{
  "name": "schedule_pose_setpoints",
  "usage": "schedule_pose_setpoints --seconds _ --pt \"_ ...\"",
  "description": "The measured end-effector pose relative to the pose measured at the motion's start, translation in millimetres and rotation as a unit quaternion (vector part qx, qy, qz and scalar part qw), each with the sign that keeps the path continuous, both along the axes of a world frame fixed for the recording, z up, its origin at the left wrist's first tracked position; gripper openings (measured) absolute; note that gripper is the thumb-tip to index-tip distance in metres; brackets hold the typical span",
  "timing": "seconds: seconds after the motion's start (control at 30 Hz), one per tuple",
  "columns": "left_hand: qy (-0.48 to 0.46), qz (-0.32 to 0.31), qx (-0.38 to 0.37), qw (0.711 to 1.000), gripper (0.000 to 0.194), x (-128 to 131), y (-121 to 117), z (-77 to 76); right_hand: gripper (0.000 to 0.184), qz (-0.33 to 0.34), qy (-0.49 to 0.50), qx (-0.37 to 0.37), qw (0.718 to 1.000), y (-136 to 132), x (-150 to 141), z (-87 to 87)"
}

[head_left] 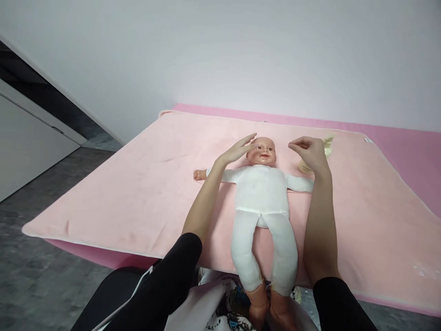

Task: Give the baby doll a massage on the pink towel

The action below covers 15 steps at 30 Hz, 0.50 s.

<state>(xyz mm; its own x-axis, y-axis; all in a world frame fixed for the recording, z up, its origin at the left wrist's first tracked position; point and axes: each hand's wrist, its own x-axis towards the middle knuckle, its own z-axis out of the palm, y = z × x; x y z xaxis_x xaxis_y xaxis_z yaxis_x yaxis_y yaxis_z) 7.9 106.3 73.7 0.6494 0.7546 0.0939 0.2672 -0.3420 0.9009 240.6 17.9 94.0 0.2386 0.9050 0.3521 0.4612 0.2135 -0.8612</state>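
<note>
A baby doll (262,191) with a white cloth body lies on its back, its head toward the wall and its legs reaching over the near edge. Beside the doll's head, on the left, my left hand (238,151) is open with fingers stretched; the fingertips overlap the head's edge, and I cannot tell whether they touch. To the right of the head my right hand (312,152) is raised, fingers and thumb pinched together; anything between them is hidden or too small to see. Below it lies a round beige container (304,168), partly covered by the hand.
A pink blanket (138,184) covers the table, over a darker pink surface (413,151). A pale yellow, shiny wrapper-like piece (328,145) lies behind my right hand. The white wall (220,55) rises behind. A white cable (131,294) runs along my left sleeve.
</note>
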Motion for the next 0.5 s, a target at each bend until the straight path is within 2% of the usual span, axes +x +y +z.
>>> schedule_pose_setpoints --seconds 0.13,0.23,0.4,0.5 --pt "0.003 0.061 0.082 0.995 0.061 -5.7 -5.9 16.2 0.009 -0.069 -0.036 0.038 0.996 -15.0 4.4 17.7" --pt "-0.003 0.093 0.165 0.982 0.057 -10.1 -19.5 38.3 0.011 -0.092 -0.063 0.058 0.992 -25.2 7.0 27.3" --pt "-0.064 0.110 0.301 0.945 0.044 -13.4 -72.1 84.9 0.013 -0.124 -0.100 0.153 0.975 -46.5 -4.2 49.1" --pt "-0.086 0.120 0.356 0.923 0.038 -14.1 -109.8 102.5 0.015 -0.170 -0.132 0.218 0.952 -72.8 -12.7 59.5"
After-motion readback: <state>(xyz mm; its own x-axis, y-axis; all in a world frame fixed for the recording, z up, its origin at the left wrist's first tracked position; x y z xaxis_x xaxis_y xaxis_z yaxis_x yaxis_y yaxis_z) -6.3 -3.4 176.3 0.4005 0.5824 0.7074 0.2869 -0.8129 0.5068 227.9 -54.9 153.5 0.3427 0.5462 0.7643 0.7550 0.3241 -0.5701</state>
